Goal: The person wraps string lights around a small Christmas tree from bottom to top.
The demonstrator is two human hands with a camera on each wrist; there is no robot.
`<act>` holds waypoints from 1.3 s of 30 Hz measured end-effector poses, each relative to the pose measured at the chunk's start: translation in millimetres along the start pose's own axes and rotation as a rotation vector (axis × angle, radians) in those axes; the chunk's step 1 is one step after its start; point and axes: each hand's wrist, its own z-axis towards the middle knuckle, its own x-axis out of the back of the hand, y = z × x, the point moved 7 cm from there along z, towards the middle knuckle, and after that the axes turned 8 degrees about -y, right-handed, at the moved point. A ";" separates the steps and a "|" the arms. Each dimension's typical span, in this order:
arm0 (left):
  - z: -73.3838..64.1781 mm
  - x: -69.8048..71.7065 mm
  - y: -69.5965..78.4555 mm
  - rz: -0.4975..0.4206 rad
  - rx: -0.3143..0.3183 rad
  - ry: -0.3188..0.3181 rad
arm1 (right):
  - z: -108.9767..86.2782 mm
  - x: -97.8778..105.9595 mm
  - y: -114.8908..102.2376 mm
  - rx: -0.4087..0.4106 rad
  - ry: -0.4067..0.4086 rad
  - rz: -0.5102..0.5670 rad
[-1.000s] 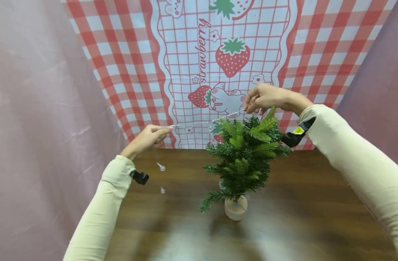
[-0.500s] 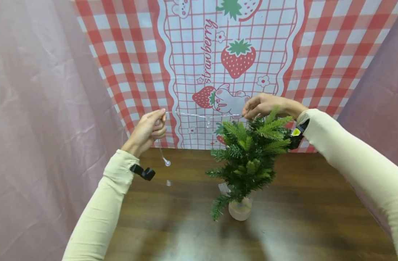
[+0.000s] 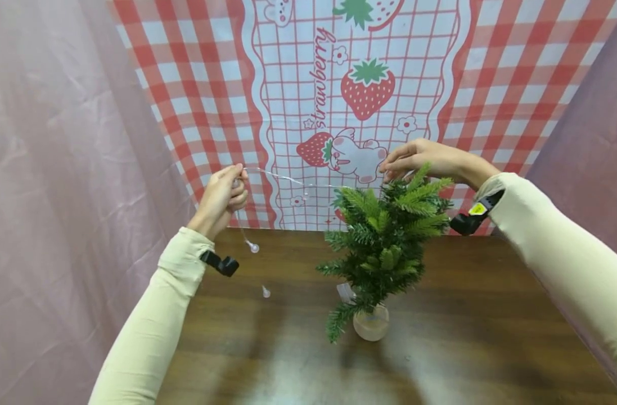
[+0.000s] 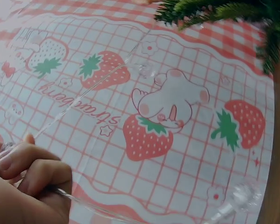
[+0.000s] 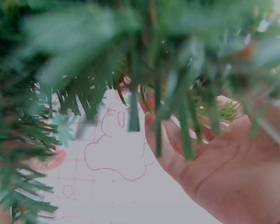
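Note:
A clear string light [image 3: 283, 177] with small round bulbs runs from my left hand [image 3: 217, 197] to the top of a small artificial Christmas tree [image 3: 384, 247]. My left thumb and fingers pinch its wire, with the other fingers curled, as the left wrist view of the hand [image 4: 35, 182] also shows. Below this hand a loose length dangles with a bulb [image 3: 253, 247]. My right hand [image 3: 435, 160] is at the tree's top, behind the needles [image 5: 126, 70] in the right wrist view. Its fingertips are partly hidden, so whether they hold the wire cannot be seen.
The tree stands on a round wooden base [image 3: 371, 323] on a brown wooden table [image 3: 268, 360]. A white tag [image 3: 345, 292] hangs low on it. Behind is a strawberry-print checked cloth [image 3: 283, 101]; pink curtains [image 3: 60, 169] hang at the sides.
My left hand has risen and shifted left with the wire. My right hand went down a little, then back up and right, its fingers straighter; the wire now dips toward the treetop.

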 end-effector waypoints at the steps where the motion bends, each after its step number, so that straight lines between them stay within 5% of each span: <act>1: 3.2 -1.7 0.2 -0.026 -0.009 0.007 | -3.8 0.5 0.8 0.001 0.010 0.009; 12: 41.3 -53.5 1.0 -0.247 -0.045 -0.035 | -27.1 11.1 3.9 0.069 0.176 0.021; 16: 54.8 -62.3 -4.7 -0.154 -0.026 -0.009 | -42.0 23.7 -2.2 0.105 0.298 0.021; 20: 62.8 -54.9 -7.2 -0.019 -0.016 0.045 | -59.4 31.5 -19.4 0.221 0.459 -0.031; 23: 63.8 -49.0 -5.7 0.044 -0.018 0.045 | -76.4 27.0 -48.0 0.332 0.643 -0.163; 26: 62.8 -54.1 -3.4 0.049 -0.009 -0.037 | -91.5 7.2 -87.0 0.425 0.780 -0.341; 32: 57.6 -85.6 5.4 -0.048 0.010 -0.218 | -94.5 -63.3 -157.4 0.520 0.630 -0.732; 36: 51.2 -106.3 11.6 -0.060 0.021 -0.285 | -91.3 -105.1 -179.4 0.449 0.558 -1.000; 39: 45.9 -117.1 15.6 -0.065 0.007 -0.326 | -72.2 -129.6 -173.8 0.335 0.485 -1.006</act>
